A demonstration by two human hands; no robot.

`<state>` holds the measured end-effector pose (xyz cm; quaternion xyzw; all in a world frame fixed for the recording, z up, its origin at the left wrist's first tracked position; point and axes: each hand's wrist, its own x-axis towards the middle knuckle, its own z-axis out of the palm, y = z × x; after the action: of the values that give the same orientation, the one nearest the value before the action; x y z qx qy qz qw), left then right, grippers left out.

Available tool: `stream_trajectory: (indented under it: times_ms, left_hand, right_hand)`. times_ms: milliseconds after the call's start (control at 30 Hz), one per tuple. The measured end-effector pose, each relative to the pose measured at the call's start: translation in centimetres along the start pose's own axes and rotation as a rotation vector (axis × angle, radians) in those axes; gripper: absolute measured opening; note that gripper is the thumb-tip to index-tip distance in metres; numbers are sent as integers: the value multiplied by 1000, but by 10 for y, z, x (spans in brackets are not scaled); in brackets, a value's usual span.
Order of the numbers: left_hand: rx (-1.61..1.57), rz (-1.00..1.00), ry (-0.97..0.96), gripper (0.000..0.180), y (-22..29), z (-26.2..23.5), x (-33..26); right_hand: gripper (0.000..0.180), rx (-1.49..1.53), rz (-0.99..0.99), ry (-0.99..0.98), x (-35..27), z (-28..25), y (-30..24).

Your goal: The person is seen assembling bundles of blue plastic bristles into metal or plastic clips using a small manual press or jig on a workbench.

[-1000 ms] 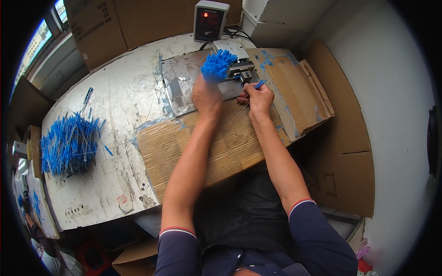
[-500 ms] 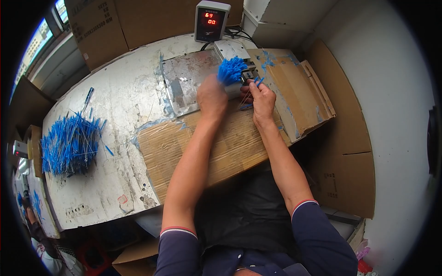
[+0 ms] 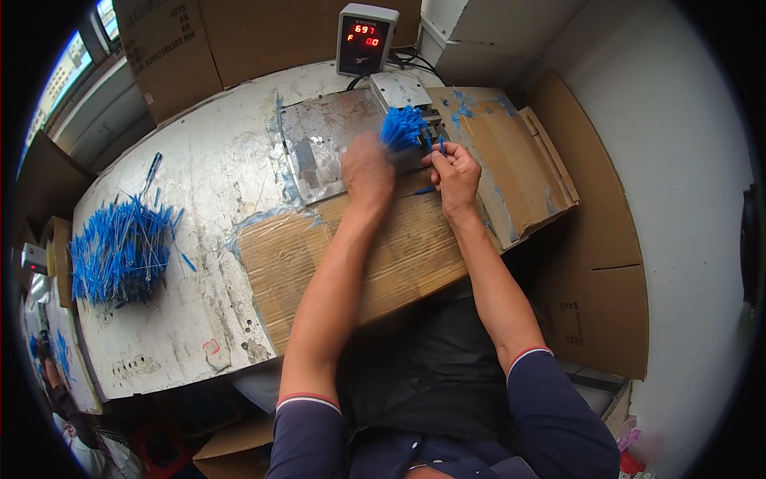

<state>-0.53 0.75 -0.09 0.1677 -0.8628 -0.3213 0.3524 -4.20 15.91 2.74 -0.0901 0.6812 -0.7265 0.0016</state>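
My left hand [image 3: 369,169], partly blurred, is closed around a thick bundle of thin blue-tipped wires [image 3: 403,128], the blue ends fanned toward the upper right. Just right of the bundle my right hand [image 3: 456,174] pinches a small blue-tipped wire [image 3: 442,144] between thumb and fingers. Its fingertips are beside a small metal fixture [image 3: 431,128] attached to a light metal box [image 3: 400,89]. One loose blue piece [image 3: 424,190] lies below the fingers on the cardboard edge. How many wires the right hand holds is too small to tell.
A heap of blue-tipped wires [image 3: 124,251] lies at the left of the worn white table [image 3: 211,311], a pen-like tool [image 3: 153,172] behind it. A counter with red digits [image 3: 366,40] stands at the back. Taped cardboard [image 3: 319,263] covers the front edge; more cardboard [image 3: 519,160] lies right.
The digits on the counter differ. My right hand has shifted slightly down and right, and fewer wires show at its fingertips. The left hand's bundle has dipped a little.
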Motion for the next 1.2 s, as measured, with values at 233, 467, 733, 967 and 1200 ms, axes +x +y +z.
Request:
stream_trajectory:
  times_ms: [233, 467, 733, 967, 1200]
  left_hand:
    - [-231, -24, 268, 8, 1, -2, 5]
    - [-239, -22, 257, 8, 0, -2, 5]
    - [-260, -37, 249, 9, 2, -3, 5]
    - [-258, -13, 270, 9, -4, 0, 6]
    - [-165, 12, 98, 10, -7, 2, 3]
  right_hand:
    - [16, -216, 58, -38, 10, 6, 2]
    - [12, -386, 15, -6, 25, 13, 10]
    - [10, -357, 37, 63, 26, 18, 14]
    - [12, -281, 77, 35, 23, 19, 10]
    - [21, -57, 97, 11, 18, 12, 11]
